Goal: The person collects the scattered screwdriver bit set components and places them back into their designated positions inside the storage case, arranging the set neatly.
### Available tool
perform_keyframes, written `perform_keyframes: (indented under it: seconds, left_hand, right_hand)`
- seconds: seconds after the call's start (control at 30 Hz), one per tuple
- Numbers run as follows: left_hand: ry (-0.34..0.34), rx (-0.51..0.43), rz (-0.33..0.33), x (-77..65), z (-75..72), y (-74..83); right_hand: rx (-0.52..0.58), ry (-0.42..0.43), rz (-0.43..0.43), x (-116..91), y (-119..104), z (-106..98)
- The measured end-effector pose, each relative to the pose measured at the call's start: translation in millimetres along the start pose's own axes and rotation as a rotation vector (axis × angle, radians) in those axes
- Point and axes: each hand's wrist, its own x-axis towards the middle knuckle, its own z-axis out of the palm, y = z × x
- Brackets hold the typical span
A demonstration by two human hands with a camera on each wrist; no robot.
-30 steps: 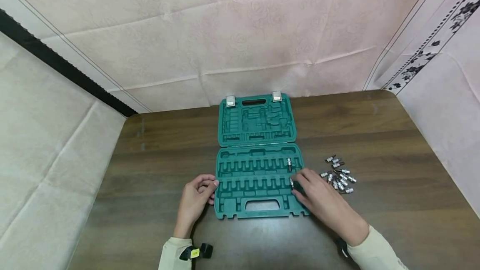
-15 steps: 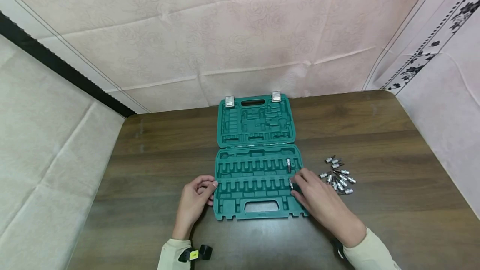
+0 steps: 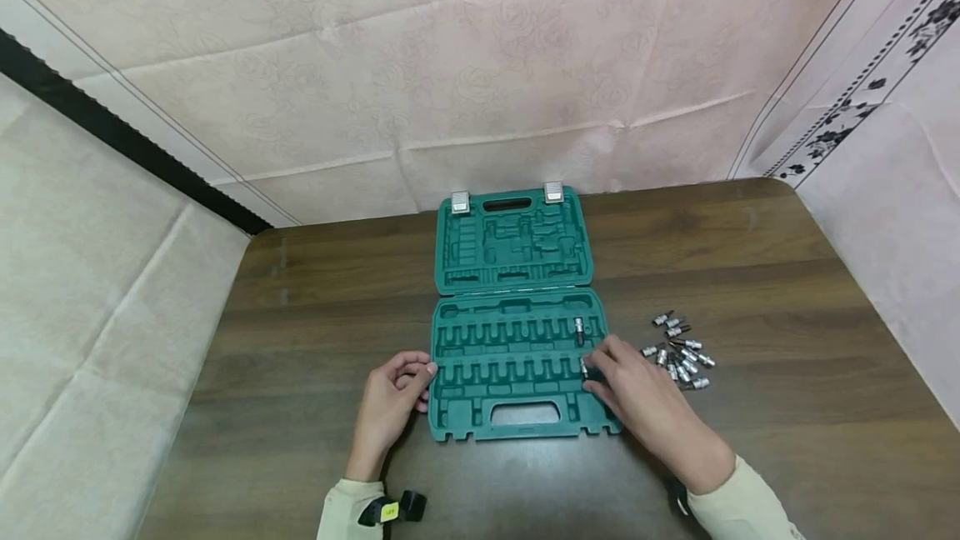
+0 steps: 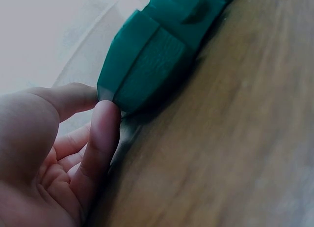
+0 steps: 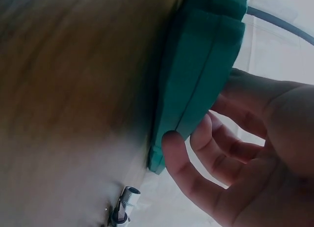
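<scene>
A green plastic socket case [image 3: 513, 364] lies open on the wooden table, its lid folded back. My left hand [image 3: 392, 394] holds the case's left edge with thumb and finger; the left wrist view shows both at its corner. At the right end of the lower row of slots, my right hand [image 3: 633, 386] has thumb and fingertips around a small silver bit socket [image 3: 584, 368], mostly hidden by the fingers. In the right wrist view, some fingers [image 5: 179, 153] rest along the case's side. Another bit socket [image 3: 579, 330] sits upright in the row above.
Several silver bit sockets with dark tips [image 3: 681, 361] lie in a loose pile right of the case. The lid [image 3: 513, 240] with two metal latches reaches the table's far edge, near a cloth-covered wall [image 3: 480, 90].
Both hands keep nearly the same places, with the right fingertips still at the bit socket in the lower row. The whole view shifts slightly.
</scene>
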Motion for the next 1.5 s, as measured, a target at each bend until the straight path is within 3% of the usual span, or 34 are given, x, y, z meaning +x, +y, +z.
perform_keyframes:
  seconds: [0.37,0.77,1.0,1.2,1.5]
  left_hand:
    - [-0.001,0.005,0.022,0.3,-0.4,-1.7]
    - [-0.001,0.006,0.014,0.4,-0.5,1.7]
    - [0.013,0.016,-0.002,-0.8,0.7,2.5]
    - [0.01,0.019,0.008,0.2,0.9,2.5]
    - [0.006,0.029,0.017,-1.5,0.5,2.4]
  right_hand:
    - [-0.02,0.034,-0.057,-0.7,-0.1,1.9]
    - [-0.158,0.026,-0.117,-3.4,-13.1,-1.3]
    - [-0.024,-0.037,-0.016,-5.7,-7.3,-3.6]
    - [0.138,0.046,0.009,-4.4,7.3,-14.0]
    - [0.188,0.026,0.17,-4.3,31.8,-43.8]
